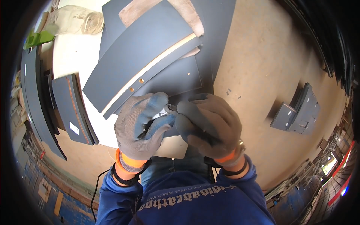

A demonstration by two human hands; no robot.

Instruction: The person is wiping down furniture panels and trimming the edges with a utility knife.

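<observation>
Both my hands wear grey gloves with bluish-dark fingers and orange cuffs, and they meet in front of my chest. My left hand [137, 125] is closed around a small white item with dark print [160, 113], its kind mostly hidden by the fingers. Pressed close to the item's dark end, my right hand [212, 125] has its fingers curled in a pinch; what lies between them is hidden. Just beyond the hands rests a dark grey panel [138, 48] with a pale bare edge and two round holes. Beneath it lies another dark panel [176, 77] with one small hole.
Pinkish padding [189, 17] lies around the upper panel. A clear plastic bottle [75, 20] lies on the white tabletop [64, 52] near a green object [39, 39]. Dark panels [71, 108] are stacked at left. More dark pieces [302, 112] sit on the tan floor [258, 75] at right.
</observation>
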